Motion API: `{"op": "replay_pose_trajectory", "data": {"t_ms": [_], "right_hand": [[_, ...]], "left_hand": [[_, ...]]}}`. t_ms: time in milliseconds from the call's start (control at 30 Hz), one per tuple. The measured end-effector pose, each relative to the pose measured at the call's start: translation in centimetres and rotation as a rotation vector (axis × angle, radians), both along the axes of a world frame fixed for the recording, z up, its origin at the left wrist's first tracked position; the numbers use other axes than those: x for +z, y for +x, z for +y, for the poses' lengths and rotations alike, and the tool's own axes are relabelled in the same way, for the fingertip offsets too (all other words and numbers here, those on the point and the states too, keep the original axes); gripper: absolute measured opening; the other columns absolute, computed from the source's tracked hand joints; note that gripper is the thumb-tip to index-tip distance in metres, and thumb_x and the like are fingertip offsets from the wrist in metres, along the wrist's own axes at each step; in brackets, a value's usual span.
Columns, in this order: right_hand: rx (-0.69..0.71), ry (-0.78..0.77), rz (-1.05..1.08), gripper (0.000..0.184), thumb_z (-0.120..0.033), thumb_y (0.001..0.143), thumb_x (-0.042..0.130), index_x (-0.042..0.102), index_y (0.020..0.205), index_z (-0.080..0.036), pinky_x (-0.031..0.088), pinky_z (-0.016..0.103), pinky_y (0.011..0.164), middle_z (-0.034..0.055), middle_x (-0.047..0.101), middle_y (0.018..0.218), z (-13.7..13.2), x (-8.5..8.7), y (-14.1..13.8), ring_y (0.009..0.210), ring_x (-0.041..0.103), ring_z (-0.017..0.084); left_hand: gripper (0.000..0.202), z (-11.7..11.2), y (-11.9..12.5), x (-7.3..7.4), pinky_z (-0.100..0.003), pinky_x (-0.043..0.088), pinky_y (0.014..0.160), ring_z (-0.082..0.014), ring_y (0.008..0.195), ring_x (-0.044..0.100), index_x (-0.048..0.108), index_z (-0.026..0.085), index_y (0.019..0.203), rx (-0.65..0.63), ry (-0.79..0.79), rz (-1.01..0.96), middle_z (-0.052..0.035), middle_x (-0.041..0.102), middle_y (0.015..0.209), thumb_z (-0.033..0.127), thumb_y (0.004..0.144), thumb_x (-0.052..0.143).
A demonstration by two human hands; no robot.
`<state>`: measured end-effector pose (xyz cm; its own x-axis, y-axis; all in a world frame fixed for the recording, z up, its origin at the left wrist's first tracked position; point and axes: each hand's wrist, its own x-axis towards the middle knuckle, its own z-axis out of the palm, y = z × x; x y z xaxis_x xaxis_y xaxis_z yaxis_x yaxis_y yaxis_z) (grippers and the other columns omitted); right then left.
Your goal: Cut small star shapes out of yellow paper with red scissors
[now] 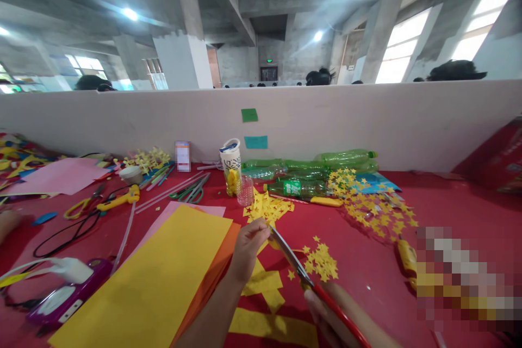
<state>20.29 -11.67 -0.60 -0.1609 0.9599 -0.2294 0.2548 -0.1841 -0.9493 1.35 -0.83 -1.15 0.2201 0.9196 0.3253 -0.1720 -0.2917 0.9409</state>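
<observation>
Toward the near edge of the red table [379,272], as the head view shows, the left hand [249,244] pinches something small between thumb and fingers — probably a bit of yellow paper [268,223], though the fingers hide most of it. The right hand [322,310] is closed around the red-handled scissors [306,278], whose blade tips reach the left fingertips. Just right of the blades lies a small heap of yellow stars [322,262]; yellow strips [265,283] lie below the left hand, and star-punched scraps [269,207] lie beyond it. Left of the left forearm, a large yellow sheet [163,272] overlaps an orange sheet [218,269] and runs down to the near edge. Along the back edge, green bottles [346,157] lie on their sides beside an upright white cup [231,162] — a wider scatter of stars [369,204] spreads from them toward the right edge. A purple power strip [69,300] rests near the left edge.
</observation>
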Motion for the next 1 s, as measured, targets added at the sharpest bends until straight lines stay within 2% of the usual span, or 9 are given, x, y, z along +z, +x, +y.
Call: {"op": "replay_pose_trajectory", "data": {"t_ms": [300, 367, 433, 533, 600, 700, 800, 933, 1000], "right_hand": [[0.05, -0.085, 0.016, 0.024, -0.029, 0.094, 0.055, 0.059, 0.115, -0.019, 0.053, 0.039, 0.082, 0.0062, 0.059, 0.119, 0.6, 0.3, -0.1, 0.098, 0.061, 0.022], [0.058, -0.099, 0.015, 0.022, -0.033, 0.094, 0.054, 0.062, 0.106, -0.016, 0.055, 0.034, 0.073, 0.0056, 0.065, 0.105, 0.7, 0.2, -0.1, 0.086, 0.065, 0.019], [0.057, -0.112, 0.009, 0.03, -0.041, 0.094, 0.051, 0.063, 0.086, -0.015, 0.053, 0.025, 0.056, 0.0022, 0.067, 0.076, 0.8, 0.0, 0.0, 0.062, 0.064, 0.015], [-0.013, -0.117, -0.024, 0.043, -0.056, 0.089, 0.047, 0.053, 0.068, -0.018, 0.036, 0.017, 0.034, -0.0061, 0.05, 0.04, 0.8, -0.4, 0.2, 0.031, 0.046, 0.008], [-0.089, -0.11, -0.045, 0.045, -0.061, 0.084, 0.047, 0.049, 0.067, -0.02, 0.028, 0.014, 0.029, -0.0094, 0.043, 0.033, 0.9, -0.7, 0.3, 0.025, 0.034, 0.005], [-0.183, -0.069, -0.012, 0.046, -0.063, 0.08, 0.048, 0.046, 0.065, -0.02, 0.023, 0.013, 0.028, -0.0102, 0.04, 0.03, 1.2, -1.0, 0.4, 0.023, 0.029, 0.004], [-0.245, -0.023, 0.049, 0.046, -0.064, 0.08, 0.047, 0.045, 0.065, -0.02, 0.023, 0.013, 0.028, -0.0104, 0.039, 0.031, 1.6, -1.0, 1.0, 0.024, 0.03, 0.004], [-0.271, 0.033, 0.106, 0.046, -0.062, 0.084, 0.043, 0.045, 0.066, -0.02, 0.024, 0.013, 0.027, -0.0095, 0.042, 0.034, 2.2, -0.8, 2.2, 0.024, 0.032, 0.005], [-0.281, 0.056, 0.128, 0.045, -0.061, 0.086, 0.043, 0.045, 0.065, -0.02, 0.024, 0.013, 0.027, -0.009, 0.043, 0.034, 2.5, -0.7, 2.7, 0.024, 0.033, 0.005]], "left_hand": [[0.023, 0.0, 0.1, 0.1, -0.026, 0.035, 0.066, -0.0148, 0.066, 0.044, 0.054, 0.017, 0.058, 0.044, -0.021, -0.003, 0.0004, 0.047, 0.062, 0.022, 0.081, 0.054], [0.024, 0.0, 0.1, 0.0, -0.027, 0.036, 0.067, -0.0149, 0.066, 0.044, 0.054, 0.017, 0.058, 0.056, -0.026, -0.004, 0.0004, 0.048, 0.062, 0.022, 0.081, 0.054], [0.024, 0.1, 0.1, 0.0, -0.027, 0.036, 0.068, -0.015, 0.066, 0.045, 0.054, 0.017, 0.057, 0.071, -0.029, -0.008, 0.0002, 0.048, 0.062, 0.022, 0.08, 0.055], [0.025, 0.3, -0.1, -0.2, -0.027, 0.038, 0.07, -0.0153, 0.068, 0.047, 0.055, 0.017, 0.058, 0.096, -0.038, -0.017, -0.0001, 0.049, 0.063, 0.024, 0.082, 0.055], [0.023, 0.5, -0.2, -0.2, -0.028, 0.04, 0.073, -0.0157, 0.07, 0.049, 0.056, 0.017, 0.063, 0.117, -0.045, -0.018, -0.0005, 0.05, 0.066, 0.027, 0.084, 0.054], [0.022, 0.6, -0.4, 0.0, -0.029, 0.04, 0.074, -0.0162, 0.072, 0.05, 0.058, 0.018, 0.067, 0.147, -0.04, -0.001, -0.0011, 0.052, 0.069, 0.028, 0.086, 0.052], [0.019, 0.1, 0.0, 0.2, -0.03, 0.039, 0.074, -0.0183, 0.074, 0.051, 0.06, 0.018, 0.066, 0.149, 0.071, 0.136, -0.0032, 0.055, 0.071, 0.025, 0.083, 0.057], [0.015, -1.0, 1.6, -0.2, -0.034, 0.039, 0.076, -0.0222, 0.08, 0.052, 0.065, 0.02, 0.075, 0.115, 0.392, 0.516, -0.0068, 0.061, 0.078, 0.022, 0.084, 0.054], [0.016, -1.4, 2.4, -0.6, -0.036, 0.04, 0.078, -0.0231, 0.083, 0.053, 0.066, 0.022, 0.081, 0.081, 0.421, 0.616, -0.0075, 0.063, 0.082, 0.023, 0.087, 0.051]]}}
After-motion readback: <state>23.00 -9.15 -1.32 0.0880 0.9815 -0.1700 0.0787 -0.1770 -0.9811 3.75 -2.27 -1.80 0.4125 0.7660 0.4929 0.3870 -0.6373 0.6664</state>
